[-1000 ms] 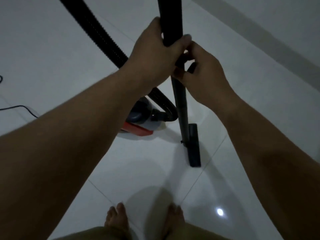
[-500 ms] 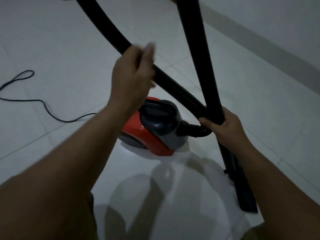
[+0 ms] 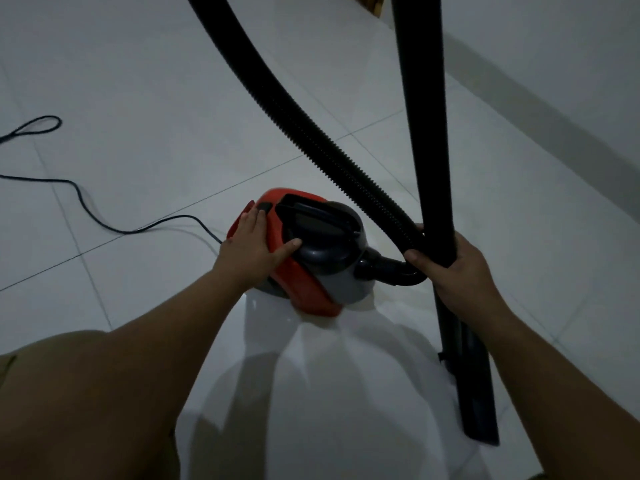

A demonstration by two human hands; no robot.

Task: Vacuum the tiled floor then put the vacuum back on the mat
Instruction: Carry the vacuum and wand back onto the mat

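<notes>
A red and grey canister vacuum (image 3: 308, 271) sits on the white tiled floor (image 3: 156, 98). My left hand (image 3: 254, 242) rests flat on its red top, fingers straight, fingertips by a dark button and thumb against the grey handle housing. My right hand (image 3: 450, 263) grips the black rigid wand (image 3: 427, 150), which stands nearly upright. The wand's floor nozzle (image 3: 476, 386) lies on the tiles at the lower right. The ribbed black hose (image 3: 311, 126) arcs from the top of the view down into the vacuum's front.
The black power cord (image 3: 79, 195) snakes across the tiles at the left and reaches the vacuum's rear. A white wall with a grey skirting band (image 3: 554, 140) runs along the right. My bent knee fills the lower left. No mat is in view.
My left hand has let go of the hose and dropped onto the vacuum's red top. My right hand keeps its grip low on the wand. The view has come closer to the vacuum.
</notes>
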